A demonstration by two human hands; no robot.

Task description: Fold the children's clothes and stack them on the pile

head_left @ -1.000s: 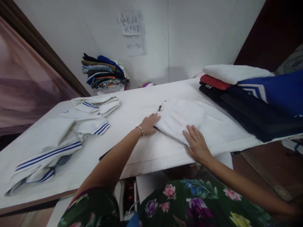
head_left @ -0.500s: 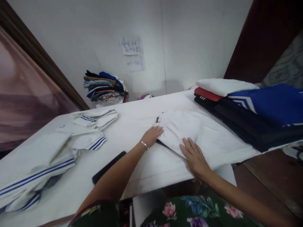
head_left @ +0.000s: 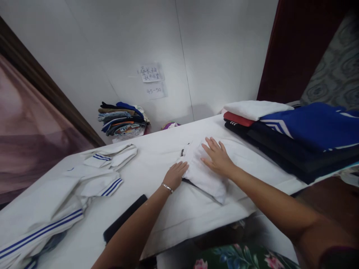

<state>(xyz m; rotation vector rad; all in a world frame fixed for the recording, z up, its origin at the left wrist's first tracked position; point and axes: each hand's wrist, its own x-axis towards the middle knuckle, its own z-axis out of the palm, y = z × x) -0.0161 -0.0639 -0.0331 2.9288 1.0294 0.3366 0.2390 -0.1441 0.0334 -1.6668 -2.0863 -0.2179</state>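
A folded white garment (head_left: 207, 185) lies on the white-covered table (head_left: 157, 157) in front of me; its exact kind does not show. Flat on its left edge rests my left hand (head_left: 174, 175), fingers stretched out, a silver bracelet at the wrist. My right hand (head_left: 217, 156) is over the garment's upper right part with fingers spread, holding nothing; whether it presses on the cloth I cannot tell. A bit of dark cloth or print shows at the garment's far left corner, and a dark edge along its lower left side.
At left lies a spread white garment with blue stripes (head_left: 70, 194). Beside my left forearm is a dark flat object (head_left: 123, 218). Folded clothes, including a blue garment (head_left: 316, 121), are stacked at right. Another clothes pile (head_left: 123, 119) stands by the wall, below paper notes (head_left: 153, 76).
My right hand has moved from the garment's near edge up and away to its upper part. The garment's right portion now looks folded in and narrower. My left hand stays at the left edge.
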